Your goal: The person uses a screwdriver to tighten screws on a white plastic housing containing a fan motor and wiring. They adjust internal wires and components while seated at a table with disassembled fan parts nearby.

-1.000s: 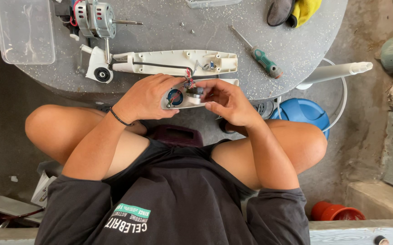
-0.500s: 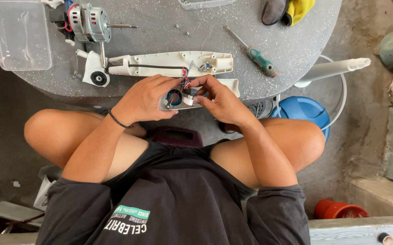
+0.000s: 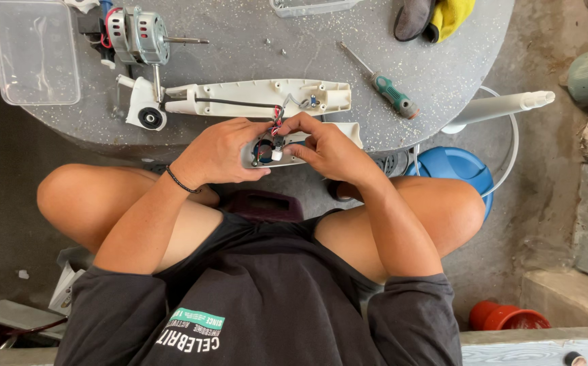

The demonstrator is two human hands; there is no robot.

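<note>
My left hand [image 3: 223, 152] grips a small white plastic housing [image 3: 292, 150] with a round blue-ringed part inside, held at the near edge of the grey round table [image 3: 253, 47]. My right hand [image 3: 324, 146] pinches red and black wires at the top of that housing. The wires run up to a long white plastic casing [image 3: 253, 98] lying on the table just beyond my hands. An electric motor [image 3: 141, 34] with a shaft lies at the far left.
A clear plastic box [image 3: 33, 51] sits on the table's left. A green-handled screwdriver [image 3: 382, 81] lies right of the casing, and grey and yellow gloves [image 3: 436, 15] lie beyond it. A blue fan base [image 3: 453, 169] and white tube [image 3: 504, 107] stand on the floor at right.
The view has shifted slightly. My right fingers have moved a little on the wires over the housing; my left hand keeps its grip.
</note>
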